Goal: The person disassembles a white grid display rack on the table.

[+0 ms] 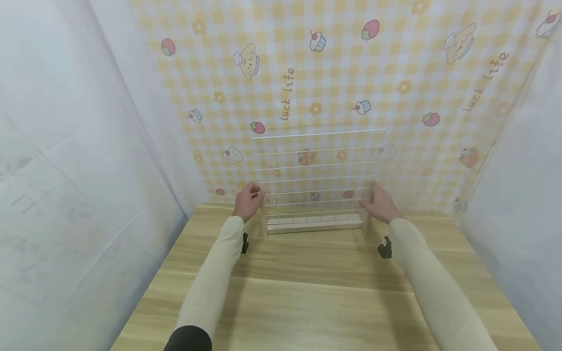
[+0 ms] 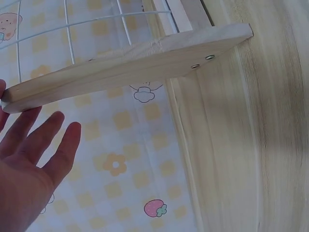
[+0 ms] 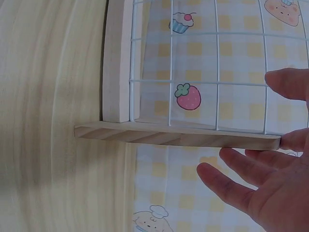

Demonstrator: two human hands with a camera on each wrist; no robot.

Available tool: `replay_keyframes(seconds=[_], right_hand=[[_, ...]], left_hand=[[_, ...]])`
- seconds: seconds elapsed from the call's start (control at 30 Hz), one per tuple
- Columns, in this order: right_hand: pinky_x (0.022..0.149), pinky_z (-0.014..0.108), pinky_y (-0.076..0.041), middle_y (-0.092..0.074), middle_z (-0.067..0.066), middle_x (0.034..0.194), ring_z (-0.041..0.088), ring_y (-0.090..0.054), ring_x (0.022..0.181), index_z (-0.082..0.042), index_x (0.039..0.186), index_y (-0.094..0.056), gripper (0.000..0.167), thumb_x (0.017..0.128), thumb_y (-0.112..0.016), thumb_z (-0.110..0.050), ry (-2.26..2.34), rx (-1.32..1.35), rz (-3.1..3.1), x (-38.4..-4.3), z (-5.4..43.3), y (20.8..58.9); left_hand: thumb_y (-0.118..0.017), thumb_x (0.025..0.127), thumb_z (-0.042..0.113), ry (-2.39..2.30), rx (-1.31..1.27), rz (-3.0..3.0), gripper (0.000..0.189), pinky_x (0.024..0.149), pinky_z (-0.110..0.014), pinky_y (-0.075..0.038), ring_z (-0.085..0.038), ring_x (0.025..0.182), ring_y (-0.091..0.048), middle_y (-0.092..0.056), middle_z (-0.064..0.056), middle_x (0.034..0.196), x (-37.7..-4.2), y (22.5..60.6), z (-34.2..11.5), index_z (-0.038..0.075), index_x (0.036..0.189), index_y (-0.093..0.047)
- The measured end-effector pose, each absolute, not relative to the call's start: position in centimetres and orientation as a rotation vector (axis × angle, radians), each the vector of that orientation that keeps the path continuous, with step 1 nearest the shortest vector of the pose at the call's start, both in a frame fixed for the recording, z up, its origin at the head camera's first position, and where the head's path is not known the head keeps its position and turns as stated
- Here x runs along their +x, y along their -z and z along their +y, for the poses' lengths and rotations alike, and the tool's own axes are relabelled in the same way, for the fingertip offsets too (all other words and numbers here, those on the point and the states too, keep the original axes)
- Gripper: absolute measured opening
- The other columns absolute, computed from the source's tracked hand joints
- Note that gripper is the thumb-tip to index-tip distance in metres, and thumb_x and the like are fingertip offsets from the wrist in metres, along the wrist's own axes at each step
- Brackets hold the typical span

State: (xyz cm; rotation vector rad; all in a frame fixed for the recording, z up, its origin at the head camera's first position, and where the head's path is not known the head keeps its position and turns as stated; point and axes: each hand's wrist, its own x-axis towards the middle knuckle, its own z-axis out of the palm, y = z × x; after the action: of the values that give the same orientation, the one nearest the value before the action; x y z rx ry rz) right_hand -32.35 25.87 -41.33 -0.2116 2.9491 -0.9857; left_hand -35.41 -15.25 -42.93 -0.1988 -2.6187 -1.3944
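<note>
A white wire grid rack (image 1: 313, 178) with a wooden base stands upright at the back of the wooden table. My left hand (image 1: 249, 201) grips the upper end of its left wooden side board (image 2: 111, 79); the other fingers spread beneath the board in the left wrist view, where the thumb is mostly cut off. On the opposite side, my right hand (image 1: 381, 203) holds the end of the right side board (image 3: 178, 137). Its thumb lies on the grid side and its fingers on the outer side. Two screw heads (image 2: 203, 62) show on the left board near the base.
A yellow checked cloth (image 1: 316, 73) with cartoon prints hangs close behind the rack. White sheeting (image 1: 79, 146) walls the left, and another white sheet (image 1: 522, 185) the right. The wooden tabletop (image 1: 307, 302) extends in front.
</note>
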Motion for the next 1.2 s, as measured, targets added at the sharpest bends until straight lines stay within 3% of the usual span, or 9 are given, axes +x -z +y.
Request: replay_keyframes(seconds=[0.47, 0.57, 0.63, 0.7, 0.77, 0.87, 0.93, 1.1, 1.2], right_hand=[[0.121, 0.066, -0.024, -0.020, 0.043, 0.155, 0.059, -0.025, 0.143, 0.013, 0.154, 0.003, 0.088, 0.099, -0.056, -0.021, 0.963, -0.228, 2.955, -33.7, 25.4, 41.7], [0.117, 0.066, -0.032, -0.036, 0.045, 0.145, 0.059, -0.039, 0.135, 0.016, 0.153, -0.004, 0.084, 0.098, -0.057, -0.019, 0.964, -0.255, 2.973, -33.6, 25.0, 41.5], [0.107, 0.063, -0.047, -0.051, 0.042, 0.127, 0.054, -0.056, 0.116, 0.018, 0.150, -0.014, 0.079, 0.096, -0.059, -0.019, 0.970, -0.256, 2.999, -33.6, 24.6, 41.4], [0.098, 0.062, -0.052, -0.054, 0.039, 0.120, 0.051, -0.057, 0.108, 0.017, 0.146, -0.023, 0.075, 0.096, -0.061, -0.024, 0.975, -0.208, 3.057, -33.5, 24.0, 41.5], [0.095, 0.064, -0.052, -0.052, 0.038, 0.124, 0.050, -0.055, 0.112, 0.015, 0.146, -0.027, 0.076, 0.096, -0.062, -0.030, 0.987, -0.138, 3.145, -33.2, 23.0, 41.5], [0.106, 0.070, -0.042, -0.036, 0.040, 0.145, 0.056, -0.038, 0.132, 0.009, 0.152, -0.024, 0.081, 0.095, -0.064, -0.033, 1.159, -0.059, 3.225, -32.4, 21.0, 41.3], [0.107, 0.067, -0.042, -0.027, 0.038, 0.152, 0.055, -0.042, 0.131, 0.003, 0.157, -0.018, 0.087, 0.094, -0.067, -0.031, 1.323, -0.083, 3.235, -32.1, 19.5, 41.1], [0.106, 0.065, -0.043, -0.028, 0.027, 0.155, 0.048, -0.045, 0.130, -0.020, 0.162, -0.014, 0.102, 0.085, -0.077, -0.043, 1.523, -0.096, 3.250, -32.5, 15.8, 40.4], [0.109, 0.069, -0.038, -0.029, 0.024, 0.155, 0.047, -0.036, 0.139, -0.026, 0.162, -0.013, 0.110, 0.079, -0.082, -0.047, 1.552, -0.064, 3.268, -33.1, 14.1, 40.2]], left_hand=[[-0.059, 0.103, 0.022, 1.389, -0.265, -2.648, 0.022, 0.098, -0.050, -0.058, -0.042, 0.122, -0.064, -0.059, -0.026, 0.138, -33.4, 43.5, -16.1, 0.006, 0.113, -0.046], [-0.059, 0.103, 0.023, 1.387, -0.282, -2.649, 0.028, 0.098, -0.051, -0.058, -0.043, 0.122, -0.064, -0.059, -0.027, 0.136, -33.0, 43.6, -16.2, 0.004, 0.120, -0.047], [-0.059, 0.103, 0.027, 1.357, -0.286, -2.659, 0.033, 0.099, -0.052, -0.057, -0.042, 0.121, -0.064, -0.060, -0.026, 0.134, -32.9, 43.6, -16.4, 0.005, 0.125, -0.050], [-0.058, 0.103, 0.030, 1.311, -0.291, -2.671, 0.036, 0.099, -0.052, -0.057, -0.040, 0.120, -0.065, -0.062, -0.025, 0.133, -32.9, 43.8, -16.6, 0.006, 0.130, -0.055], [-0.057, 0.103, 0.032, 1.280, -0.290, -2.680, 0.035, 0.100, -0.052, -0.056, -0.039, 0.120, -0.065, -0.062, -0.023, 0.132, -32.9, 44.0, -16.8, 0.009, 0.130, -0.060], [-0.057, 0.104, 0.029, 1.299, -0.287, -2.661, 0.031, 0.102, -0.052, -0.055, -0.039, 0.121, -0.064, -0.062, -0.022, 0.132, -32.8, 44.2, -16.6, 0.010, 0.128, -0.063], [-0.058, 0.103, 0.025, 1.339, -0.279, -2.635, 0.028, 0.103, -0.052, -0.055, -0.039, 0.122, -0.064, -0.063, -0.022, 0.130, -32.6, 44.3, -16.4, 0.010, 0.126, -0.064], [-0.058, 0.103, 0.024, 1.350, -0.268, -2.576, 0.025, 0.103, -0.051, -0.055, -0.039, 0.121, -0.066, -0.067, -0.021, 0.127, -32.4, 44.5, -16.0, 0.010, 0.123, -0.065], [-0.059, 0.103, 0.023, 1.363, -0.263, -2.537, 0.022, 0.102, -0.050, -0.056, -0.039, 0.120, -0.066, -0.066, -0.022, 0.129, -32.4, 44.7, -15.9, 0.010, 0.119, -0.066]])
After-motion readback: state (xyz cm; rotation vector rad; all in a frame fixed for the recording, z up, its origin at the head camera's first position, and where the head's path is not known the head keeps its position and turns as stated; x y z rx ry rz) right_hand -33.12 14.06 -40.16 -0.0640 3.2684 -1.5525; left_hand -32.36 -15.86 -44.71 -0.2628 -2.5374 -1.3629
